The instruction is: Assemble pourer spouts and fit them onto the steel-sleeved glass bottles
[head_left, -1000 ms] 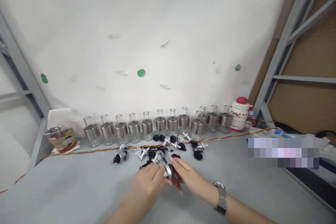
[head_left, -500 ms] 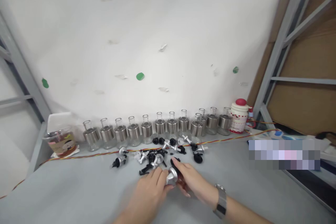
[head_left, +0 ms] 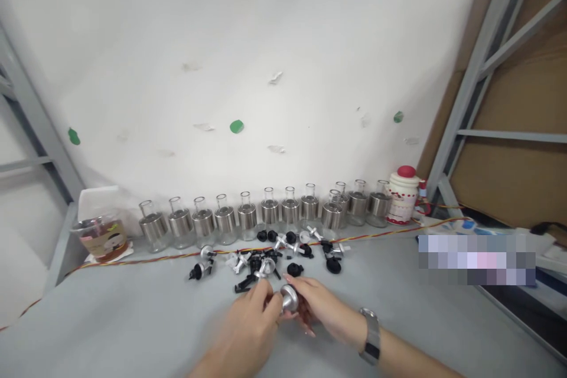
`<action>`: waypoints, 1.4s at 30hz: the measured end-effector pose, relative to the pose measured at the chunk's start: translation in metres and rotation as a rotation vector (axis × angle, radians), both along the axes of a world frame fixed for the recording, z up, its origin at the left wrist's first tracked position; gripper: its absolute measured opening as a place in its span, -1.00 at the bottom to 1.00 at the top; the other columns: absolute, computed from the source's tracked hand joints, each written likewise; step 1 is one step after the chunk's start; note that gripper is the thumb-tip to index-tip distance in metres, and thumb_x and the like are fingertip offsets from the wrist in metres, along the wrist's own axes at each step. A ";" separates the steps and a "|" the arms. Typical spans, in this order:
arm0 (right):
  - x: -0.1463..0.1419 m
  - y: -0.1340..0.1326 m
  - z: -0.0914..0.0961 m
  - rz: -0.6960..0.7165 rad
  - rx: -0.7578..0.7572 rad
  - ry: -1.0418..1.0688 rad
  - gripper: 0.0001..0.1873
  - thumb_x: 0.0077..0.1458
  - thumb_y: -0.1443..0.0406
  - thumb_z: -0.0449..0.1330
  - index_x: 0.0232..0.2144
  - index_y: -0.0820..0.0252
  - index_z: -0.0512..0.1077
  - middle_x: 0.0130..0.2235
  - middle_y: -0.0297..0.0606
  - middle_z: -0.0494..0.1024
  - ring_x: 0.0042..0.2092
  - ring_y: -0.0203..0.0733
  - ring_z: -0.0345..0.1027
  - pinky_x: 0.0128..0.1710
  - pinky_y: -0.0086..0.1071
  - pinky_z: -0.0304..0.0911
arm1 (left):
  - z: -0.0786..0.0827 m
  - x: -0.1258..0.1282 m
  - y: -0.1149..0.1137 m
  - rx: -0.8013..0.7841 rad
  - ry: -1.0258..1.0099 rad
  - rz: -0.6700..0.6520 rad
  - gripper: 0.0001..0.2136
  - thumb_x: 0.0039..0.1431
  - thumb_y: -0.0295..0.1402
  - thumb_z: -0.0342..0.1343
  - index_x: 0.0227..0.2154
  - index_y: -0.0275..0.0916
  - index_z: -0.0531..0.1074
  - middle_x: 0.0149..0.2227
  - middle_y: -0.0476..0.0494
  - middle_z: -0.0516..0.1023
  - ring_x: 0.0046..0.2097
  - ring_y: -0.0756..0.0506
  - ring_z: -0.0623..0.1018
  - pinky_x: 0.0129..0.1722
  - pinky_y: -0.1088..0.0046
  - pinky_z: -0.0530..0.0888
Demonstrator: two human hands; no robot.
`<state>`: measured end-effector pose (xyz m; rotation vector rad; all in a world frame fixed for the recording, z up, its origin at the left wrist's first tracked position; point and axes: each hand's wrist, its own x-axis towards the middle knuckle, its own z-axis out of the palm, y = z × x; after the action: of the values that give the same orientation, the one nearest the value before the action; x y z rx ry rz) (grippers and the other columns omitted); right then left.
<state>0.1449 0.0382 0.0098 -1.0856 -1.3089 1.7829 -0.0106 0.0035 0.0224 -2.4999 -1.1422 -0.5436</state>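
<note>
Near the front middle of the table, both hands meet on a silver pourer spout [head_left: 290, 297] with a round, flared collar. My left hand [head_left: 250, 322] is closed around its narrower end, which the fingers partly hide. The thumb and curled fingers of my right hand [head_left: 321, 307] grip the collar end from the other side. Just beyond the right thumb lies a black round cap [head_left: 295, 270]. Farther back is a loose heap of silver and black pourer parts [head_left: 266, 267], and a silver-and-black pourer [head_left: 200, 271] rests to its left.
Along the wall stands a row of glass bottles with steel sleeves [head_left: 247, 213]. A plastic cup [head_left: 104, 242] stands at the left end, a white jar with a red lid [head_left: 402, 198] at the right. A twisted red-yellow wire [head_left: 168, 260] crosses the table. Metal frames flank both sides.
The black cap beside my right thumb now shows uncovered on the table. My right thumb has shifted slightly down and left, and the silver pourer has turned a little between my hands.
</note>
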 end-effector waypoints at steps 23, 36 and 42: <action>0.015 -0.015 0.018 -0.131 1.085 -0.482 -0.77 0.15 0.20 -0.11 -0.36 0.17 0.28 -0.33 -0.20 0.32 -0.28 -0.16 0.16 -0.24 -0.27 0.11 | -0.016 0.017 0.017 -1.077 -1.329 -0.056 -0.59 0.01 0.05 -0.15 -0.61 -0.23 0.19 -0.71 0.12 0.19 -0.72 0.06 0.25 -0.74 0.56 0.20; -0.007 -0.006 -0.002 -0.026 -0.044 0.130 -0.41 -0.24 -0.21 -0.01 -0.56 0.21 0.22 -0.74 -0.49 0.23 -0.74 -0.42 0.07 -0.76 -0.52 0.03 | -0.007 0.000 0.009 -0.407 -0.553 -0.035 -0.80 0.19 -0.36 -0.24 -0.42 -0.22 0.27 -0.42 -0.10 0.37 -0.40 -0.03 0.40 -0.39 0.47 0.38; -0.002 -0.002 -0.002 -0.133 0.080 0.013 -0.47 -0.23 -0.16 0.06 -0.63 0.20 0.18 -0.75 -0.54 0.15 -0.74 -0.46 -0.01 -0.78 -0.54 -0.07 | -0.003 -0.003 0.007 -0.443 -0.413 -0.074 -0.84 0.18 -0.35 -0.20 -0.36 -0.19 0.28 -0.40 -0.07 0.42 -0.40 -0.03 0.43 -0.39 0.50 0.38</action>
<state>0.1425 0.0363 0.0074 -1.0890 -1.2589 1.6241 -0.0138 0.0109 0.0199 -2.8988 -1.4545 -0.9520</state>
